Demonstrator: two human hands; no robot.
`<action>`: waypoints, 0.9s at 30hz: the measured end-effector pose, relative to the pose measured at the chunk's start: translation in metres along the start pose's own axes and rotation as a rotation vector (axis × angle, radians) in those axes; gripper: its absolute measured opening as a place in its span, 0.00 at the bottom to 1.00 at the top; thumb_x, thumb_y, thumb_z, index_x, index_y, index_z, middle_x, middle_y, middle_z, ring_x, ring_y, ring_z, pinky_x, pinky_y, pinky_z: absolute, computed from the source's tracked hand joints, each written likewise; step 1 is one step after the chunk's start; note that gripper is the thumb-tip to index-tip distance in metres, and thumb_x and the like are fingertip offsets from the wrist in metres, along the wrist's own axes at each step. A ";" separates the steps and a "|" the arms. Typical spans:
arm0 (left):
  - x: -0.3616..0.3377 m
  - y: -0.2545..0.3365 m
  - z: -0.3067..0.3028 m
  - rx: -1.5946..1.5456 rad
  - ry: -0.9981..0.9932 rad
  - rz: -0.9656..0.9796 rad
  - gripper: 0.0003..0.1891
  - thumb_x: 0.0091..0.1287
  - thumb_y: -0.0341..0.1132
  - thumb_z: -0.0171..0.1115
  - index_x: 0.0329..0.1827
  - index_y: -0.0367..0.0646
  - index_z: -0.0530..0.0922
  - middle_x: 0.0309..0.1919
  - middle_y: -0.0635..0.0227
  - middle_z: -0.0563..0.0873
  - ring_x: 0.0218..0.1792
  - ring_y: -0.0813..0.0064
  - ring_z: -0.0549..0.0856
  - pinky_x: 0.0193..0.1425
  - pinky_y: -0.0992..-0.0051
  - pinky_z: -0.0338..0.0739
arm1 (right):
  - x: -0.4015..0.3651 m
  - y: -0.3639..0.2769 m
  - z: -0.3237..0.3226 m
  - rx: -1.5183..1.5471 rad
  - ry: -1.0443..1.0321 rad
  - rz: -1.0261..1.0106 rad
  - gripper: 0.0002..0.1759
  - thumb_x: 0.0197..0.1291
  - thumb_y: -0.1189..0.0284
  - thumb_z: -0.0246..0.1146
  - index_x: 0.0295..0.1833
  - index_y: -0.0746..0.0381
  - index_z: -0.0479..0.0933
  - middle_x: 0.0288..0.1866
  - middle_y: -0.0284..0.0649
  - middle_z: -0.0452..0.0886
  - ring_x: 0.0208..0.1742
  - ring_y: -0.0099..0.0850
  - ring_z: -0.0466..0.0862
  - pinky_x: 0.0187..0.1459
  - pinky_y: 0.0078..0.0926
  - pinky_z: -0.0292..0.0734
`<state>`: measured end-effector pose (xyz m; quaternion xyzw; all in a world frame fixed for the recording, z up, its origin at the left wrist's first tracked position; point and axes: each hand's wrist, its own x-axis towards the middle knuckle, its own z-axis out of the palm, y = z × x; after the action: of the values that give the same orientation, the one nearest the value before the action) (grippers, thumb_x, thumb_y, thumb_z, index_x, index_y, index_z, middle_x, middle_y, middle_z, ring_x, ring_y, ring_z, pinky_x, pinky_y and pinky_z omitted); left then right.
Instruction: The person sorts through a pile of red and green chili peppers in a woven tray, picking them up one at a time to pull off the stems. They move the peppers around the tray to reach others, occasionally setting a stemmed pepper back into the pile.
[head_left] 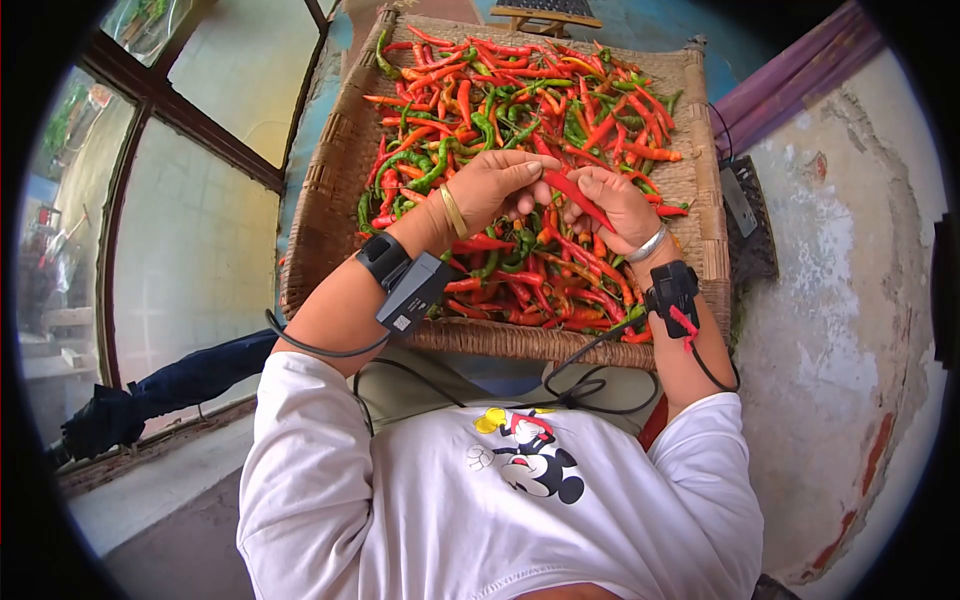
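A long red chili pepper (pixel 580 197) is held up between my two hands, above the pile. My left hand (pixel 496 190) is closed, its thumb and fingertips pinching the upper left end. Closed as well, my right hand (pixel 618 208) grips the pepper farther down, with thumb and fingers around its right side. Below both hands, red and green chili peppers (pixel 510 90) lie loosely heaped in a shallow woven tray (pixel 330 190). The hands and forearms hide some of the peppers beneath them.
Black devices with cables (pixel 590 385) are strapped to both forearms, and the cables loop over my lap. A window (pixel 215 220) is on the left, with a dark folded umbrella (pixel 190 380) along its sill. A peeling wall (pixel 830 280) stands right.
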<state>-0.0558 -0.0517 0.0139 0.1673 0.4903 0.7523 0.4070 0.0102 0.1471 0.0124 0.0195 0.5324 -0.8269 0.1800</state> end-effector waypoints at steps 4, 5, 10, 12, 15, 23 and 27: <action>0.009 0.011 -0.020 -0.101 0.079 0.118 0.15 0.68 0.37 0.47 0.53 0.37 0.69 0.31 0.68 0.81 0.24 0.85 0.77 0.24 0.87 0.69 | 0.003 0.001 -0.011 -0.079 0.263 -0.036 0.17 0.64 0.61 0.49 0.45 0.65 0.71 0.28 0.33 0.77 0.29 0.24 0.79 0.27 0.17 0.74; 0.015 0.012 -0.029 -0.135 0.107 0.215 0.18 0.68 0.39 0.47 0.56 0.38 0.66 0.35 0.65 0.81 0.27 0.84 0.78 0.25 0.87 0.71 | 0.003 0.001 -0.013 -0.136 0.353 -0.050 0.18 0.64 0.60 0.48 0.45 0.65 0.71 0.27 0.33 0.77 0.29 0.24 0.79 0.27 0.17 0.74; 0.016 0.021 -0.031 -0.247 0.492 0.223 0.26 0.67 0.45 0.47 0.62 0.41 0.55 0.47 0.58 0.75 0.30 0.80 0.80 0.29 0.82 0.75 | 0.012 0.021 0.006 -0.830 0.255 -0.251 0.10 0.55 0.69 0.58 0.35 0.64 0.77 0.24 0.34 0.77 0.28 0.25 0.77 0.30 0.23 0.70; 0.014 0.013 -0.028 -0.099 0.546 0.113 0.26 0.66 0.45 0.49 0.61 0.40 0.58 0.46 0.60 0.77 0.28 0.80 0.80 0.29 0.82 0.76 | 0.012 0.030 0.018 -1.148 0.164 -0.259 0.10 0.50 0.67 0.61 0.34 0.62 0.77 0.28 0.39 0.76 0.32 0.34 0.76 0.36 0.31 0.71; 0.014 0.005 -0.023 0.173 0.268 -0.012 0.21 0.66 0.43 0.49 0.57 0.39 0.66 0.38 0.65 0.80 0.27 0.82 0.79 0.28 0.82 0.75 | 0.015 0.039 0.032 -1.468 0.124 -0.344 0.10 0.46 0.66 0.63 0.33 0.60 0.78 0.31 0.39 0.74 0.37 0.37 0.74 0.41 0.34 0.70; 0.011 -0.015 -0.011 0.591 0.248 -0.014 0.12 0.64 0.36 0.54 0.45 0.38 0.76 0.28 0.74 0.79 0.22 0.88 0.75 0.26 0.85 0.73 | 0.022 0.037 0.027 -1.093 0.291 -0.230 0.09 0.43 0.68 0.64 0.29 0.61 0.78 0.28 0.40 0.77 0.31 0.37 0.77 0.34 0.31 0.72; 0.010 -0.012 -0.006 0.654 0.103 -0.100 0.14 0.62 0.40 0.58 0.43 0.38 0.77 0.24 0.73 0.79 0.19 0.87 0.72 0.23 0.84 0.70 | 0.019 0.024 0.019 -0.807 0.317 -0.240 0.08 0.51 0.71 0.61 0.28 0.66 0.76 0.23 0.35 0.76 0.25 0.22 0.74 0.28 0.21 0.69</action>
<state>-0.0606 -0.0456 -0.0013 0.2264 0.7334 0.5415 0.3429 0.0033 0.1162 -0.0043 0.0124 0.8318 -0.5549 -0.0078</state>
